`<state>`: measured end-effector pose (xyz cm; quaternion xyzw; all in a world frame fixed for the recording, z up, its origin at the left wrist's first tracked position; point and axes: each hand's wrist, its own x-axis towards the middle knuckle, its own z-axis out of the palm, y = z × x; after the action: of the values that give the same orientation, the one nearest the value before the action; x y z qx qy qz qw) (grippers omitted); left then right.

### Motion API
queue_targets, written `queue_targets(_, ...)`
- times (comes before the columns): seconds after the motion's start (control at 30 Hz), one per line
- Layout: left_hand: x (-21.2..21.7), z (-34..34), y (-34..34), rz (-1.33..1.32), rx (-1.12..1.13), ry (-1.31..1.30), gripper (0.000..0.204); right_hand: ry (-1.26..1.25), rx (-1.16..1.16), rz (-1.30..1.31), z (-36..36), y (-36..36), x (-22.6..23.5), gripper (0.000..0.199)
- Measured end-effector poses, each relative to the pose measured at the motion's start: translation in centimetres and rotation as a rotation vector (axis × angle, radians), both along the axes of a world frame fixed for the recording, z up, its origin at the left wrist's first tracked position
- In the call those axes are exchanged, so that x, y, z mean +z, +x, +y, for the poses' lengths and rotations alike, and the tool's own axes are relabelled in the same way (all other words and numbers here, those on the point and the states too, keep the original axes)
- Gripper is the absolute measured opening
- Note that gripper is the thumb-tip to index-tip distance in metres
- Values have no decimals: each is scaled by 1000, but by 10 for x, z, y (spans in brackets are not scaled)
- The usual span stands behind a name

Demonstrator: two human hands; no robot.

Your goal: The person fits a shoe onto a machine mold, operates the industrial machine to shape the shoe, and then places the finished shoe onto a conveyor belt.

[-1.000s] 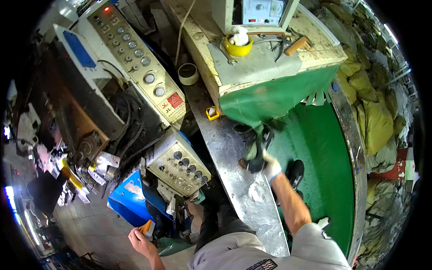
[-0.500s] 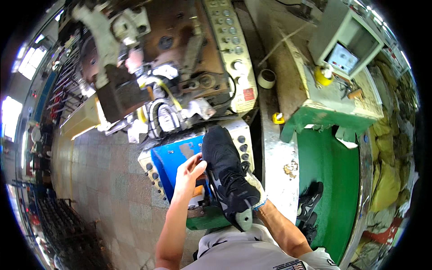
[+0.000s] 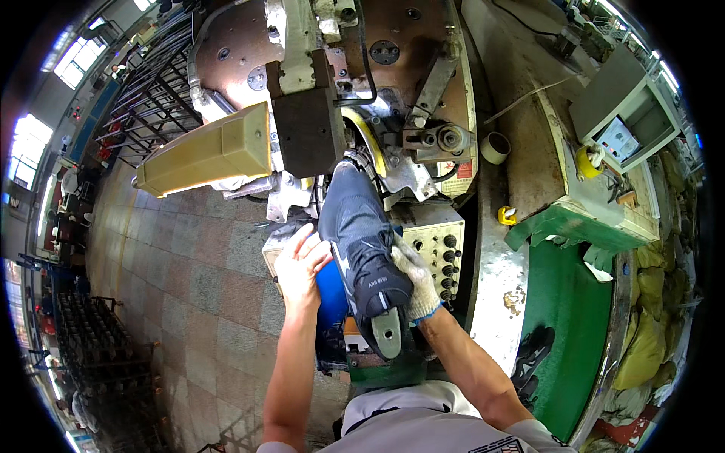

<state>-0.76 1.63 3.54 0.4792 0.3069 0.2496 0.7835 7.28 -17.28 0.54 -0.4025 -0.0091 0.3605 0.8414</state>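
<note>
Black shoe (image 3: 359,230) is pointing its toe away from the person, between both hands, toward a machine (image 3: 303,124)

Left hand (image 3: 298,268), bare, is spreading its fingers beside the shoe, contact unclear; gloved right hand (image 3: 415,283) is gripping the opposite side, while a knobbed control box (image 3: 432,245) is standing just beyond it and a metal ledge (image 3: 495,275) is running farther right

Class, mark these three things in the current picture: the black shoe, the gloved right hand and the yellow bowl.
Black shoe (image 3: 358,226): head view, on its upper.
Gloved right hand (image 3: 418,282): head view, on its back.
Yellow bowl (image 3: 585,164): head view, on its outer wall.
</note>
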Motion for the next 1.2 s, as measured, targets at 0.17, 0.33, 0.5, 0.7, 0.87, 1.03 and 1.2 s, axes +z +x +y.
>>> queue_targets(0.17, 1, 1, 20, -54, 107, 1, 62, -51, -60, -31, 33, 23, 7, 60)
queue_targets(0.33, -38, -33, 19, 157, -84, -347, 45, -175, -92, -53, 41, 25, -10, 55)
queue_targets(0.5, -54, -26, 20, 145, -139, -307, 50, -173, -105, -30, 42, 23, -18, 54)
queue_targets(0.7, -48, -8, 19, 150, -228, -223, 45, -65, -157, -5, 53, 11, -15, 50)
queue_targets(0.87, -56, -9, 19, 146, -196, -243, 42, -97, -168, 8, 53, 12, -23, 43)
queue_targets(1.03, -66, -17, 18, 83, -177, -129, 40, -190, -142, -155, 45, 16, -43, 32)
queue_targets(1.2, -76, -28, 18, 24, -166, 45, 33, -255, -145, -115, 46, 21, -25, 31)
